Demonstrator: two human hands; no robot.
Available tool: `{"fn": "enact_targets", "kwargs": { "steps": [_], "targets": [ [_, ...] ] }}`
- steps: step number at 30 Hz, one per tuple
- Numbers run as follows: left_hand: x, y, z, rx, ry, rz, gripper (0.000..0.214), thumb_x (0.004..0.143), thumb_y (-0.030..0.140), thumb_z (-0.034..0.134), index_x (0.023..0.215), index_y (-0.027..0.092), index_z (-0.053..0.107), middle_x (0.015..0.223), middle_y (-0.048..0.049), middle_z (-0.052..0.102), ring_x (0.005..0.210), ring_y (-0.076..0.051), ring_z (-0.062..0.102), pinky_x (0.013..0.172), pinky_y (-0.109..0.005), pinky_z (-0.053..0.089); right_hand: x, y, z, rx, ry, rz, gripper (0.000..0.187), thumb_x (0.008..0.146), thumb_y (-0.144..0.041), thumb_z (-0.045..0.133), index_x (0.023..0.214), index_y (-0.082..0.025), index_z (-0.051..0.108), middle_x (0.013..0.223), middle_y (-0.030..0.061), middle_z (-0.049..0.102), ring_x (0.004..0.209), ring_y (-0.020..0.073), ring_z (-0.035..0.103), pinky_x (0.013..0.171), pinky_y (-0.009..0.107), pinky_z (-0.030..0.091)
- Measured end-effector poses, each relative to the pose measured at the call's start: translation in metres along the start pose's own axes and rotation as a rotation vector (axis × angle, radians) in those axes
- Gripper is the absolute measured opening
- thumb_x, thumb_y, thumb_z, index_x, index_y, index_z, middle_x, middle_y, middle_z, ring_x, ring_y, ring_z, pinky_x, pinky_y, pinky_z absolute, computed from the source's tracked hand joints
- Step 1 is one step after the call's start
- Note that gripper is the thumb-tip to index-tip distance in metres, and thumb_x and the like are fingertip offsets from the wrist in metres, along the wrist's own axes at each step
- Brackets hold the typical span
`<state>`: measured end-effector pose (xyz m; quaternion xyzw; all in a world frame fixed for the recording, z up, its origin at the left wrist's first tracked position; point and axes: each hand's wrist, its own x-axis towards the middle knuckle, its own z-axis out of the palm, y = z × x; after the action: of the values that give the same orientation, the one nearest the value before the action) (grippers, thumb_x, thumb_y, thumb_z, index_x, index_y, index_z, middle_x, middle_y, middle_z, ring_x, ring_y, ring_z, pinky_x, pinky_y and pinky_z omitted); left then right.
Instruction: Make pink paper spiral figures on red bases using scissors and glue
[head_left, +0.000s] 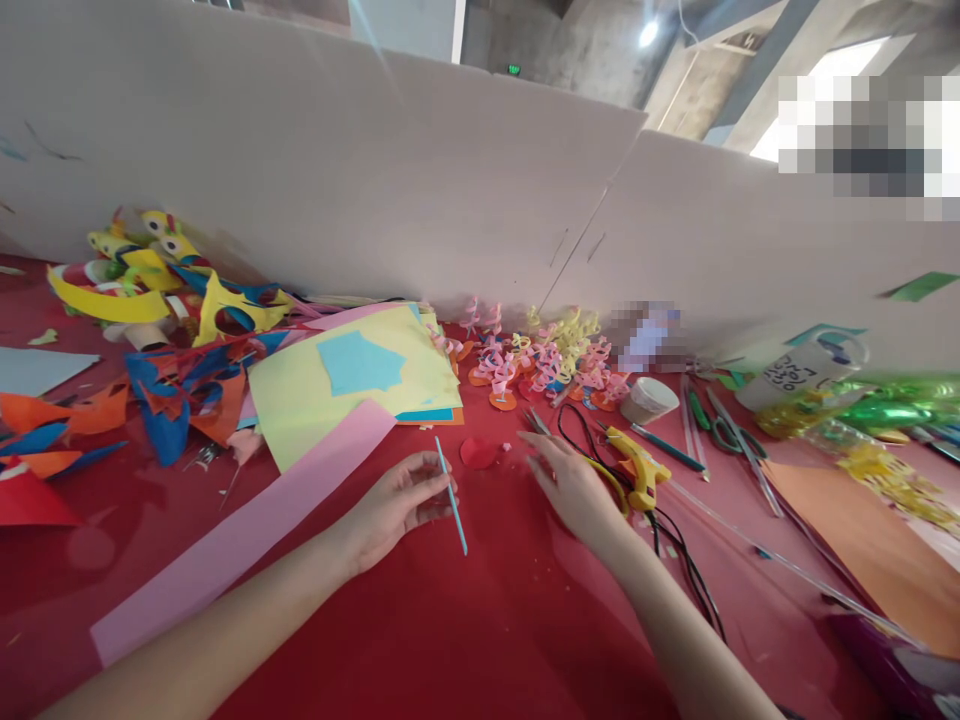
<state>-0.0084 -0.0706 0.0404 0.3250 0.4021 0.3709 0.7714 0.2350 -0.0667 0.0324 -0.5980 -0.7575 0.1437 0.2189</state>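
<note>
My left hand (409, 503) pinches a thin light-blue stick (451, 495) between thumb and fingers, holding it tilted above the red table (480, 640). My right hand (571, 483) is stretched out with its fingers apart, near scissors (537, 421) whose handles are partly hidden behind it. I cannot tell whether its fingertips touch the scissors. Between my hands lie a red paper circle (480, 453) and a tiny pink curl (506, 447). A yellow glue gun (636, 465) rests just right of my right hand, its dark cord running toward me.
Yellow paper sheets (292, 405) and a long pink strip (247, 535) lie at left, beside cut orange and blue pieces (184, 400). Several curled paper ornaments (540, 360) stand at the back. Right are a white cup (649, 400), a craft knife (671, 450) and orange paper (862, 540).
</note>
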Motion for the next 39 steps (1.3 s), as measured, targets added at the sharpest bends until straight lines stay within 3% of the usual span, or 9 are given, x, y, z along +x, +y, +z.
{"fn": "enact_targets", "kwargs": {
  "steps": [4,11,15,20,23,29,32,35,39],
  "targets": [
    [0.000,0.000,0.001,0.000,-0.063,0.004,0.016,0.072,0.022,0.072,0.082,0.018,0.060,0.077,0.0027,0.057,0.074,-0.011,0.058,0.079,-0.031,0.051,0.005,-0.002,0.027,-0.052,0.029,-0.117,0.036,0.091,-0.019,0.040,0.124,-0.021,0.055,0.114,0.0110,0.059,0.105,0.0255,0.053,0.094,0.042,0.042],
    [-0.002,0.000,0.000,0.015,-0.068,0.034,0.016,0.072,0.023,0.071,0.074,0.018,0.056,0.070,0.0025,0.064,0.075,-0.012,0.062,0.081,-0.030,0.050,0.005,0.005,0.032,0.133,0.147,-0.070,0.021,0.086,-0.016,0.045,0.087,-0.018,0.067,0.093,0.0101,0.063,0.090,0.0229,0.058,0.086,0.038,0.046],
    [-0.001,-0.005,-0.002,0.065,-0.064,0.061,0.020,0.071,0.031,0.073,0.073,0.018,0.057,0.071,0.0004,0.069,0.080,-0.015,0.065,0.081,-0.028,0.048,0.001,-0.001,0.026,0.431,0.209,0.067,0.017,0.084,-0.025,0.050,0.090,-0.018,0.065,0.090,0.0086,0.063,0.082,0.0199,0.061,0.078,0.034,0.049],
    [-0.001,-0.011,-0.002,0.237,-0.058,0.054,0.022,0.074,0.035,0.071,0.077,0.018,0.058,0.080,-0.0033,0.073,0.078,-0.015,0.066,0.065,-0.022,0.045,-0.002,-0.020,0.024,0.957,0.034,0.257,0.030,0.073,-0.044,0.064,0.086,-0.017,0.066,0.079,0.0054,0.067,0.073,0.0184,0.062,0.072,0.032,0.049],
    [-0.003,-0.013,0.001,0.279,-0.103,0.082,0.021,0.073,0.034,0.071,0.076,0.017,0.059,0.080,-0.0044,0.073,0.078,-0.015,0.066,0.070,-0.023,0.046,-0.002,-0.029,0.026,1.122,-0.010,0.344,0.035,0.067,-0.049,0.069,0.082,-0.017,0.067,0.075,0.0039,0.067,0.069,0.0164,0.061,0.071,0.031,0.048],
    [-0.007,-0.015,0.007,0.319,-0.225,0.041,0.021,0.075,0.034,0.069,0.082,0.017,0.059,0.079,-0.0056,0.074,0.080,-0.018,0.067,0.081,-0.033,0.049,-0.005,-0.039,0.025,1.090,-0.023,0.313,0.027,0.065,-0.042,0.073,0.072,-0.017,0.067,0.067,-0.0003,0.063,0.063,0.0124,0.055,0.063,0.025,0.043],
    [-0.007,-0.014,0.010,0.353,-0.208,0.048,0.026,0.071,0.032,0.072,0.089,0.017,0.061,0.080,-0.0049,0.073,0.081,-0.019,0.067,0.082,-0.034,0.048,-0.008,-0.047,0.024,1.048,-0.092,0.234,0.023,0.066,-0.040,0.073,0.071,-0.018,0.066,0.070,0.0005,0.064,0.067,0.0141,0.058,0.065,0.026,0.045],
    [-0.007,-0.014,0.012,0.400,-0.184,0.064,0.021,0.069,0.032,0.073,0.080,0.016,0.063,0.071,-0.0027,0.071,0.074,-0.018,0.067,0.078,-0.033,0.048,-0.011,-0.052,0.024,1.035,-0.145,0.176,0.024,0.067,-0.041,0.072,0.072,-0.019,0.065,0.070,0.0010,0.065,0.067,0.0151,0.060,0.065,0.027,0.046],
    [-0.007,-0.014,0.012,0.358,-0.138,0.091,0.020,0.070,0.032,0.073,0.078,0.016,0.064,0.069,-0.0011,0.070,0.071,-0.016,0.065,0.076,-0.030,0.048,-0.010,-0.048,0.020,1.043,-0.144,0.198,0.034,0.074,-0.051,0.063,0.078,-0.018,0.065,0.069,0.0016,0.064,0.066,0.0147,0.059,0.067,0.028,0.047]
  ]
}}
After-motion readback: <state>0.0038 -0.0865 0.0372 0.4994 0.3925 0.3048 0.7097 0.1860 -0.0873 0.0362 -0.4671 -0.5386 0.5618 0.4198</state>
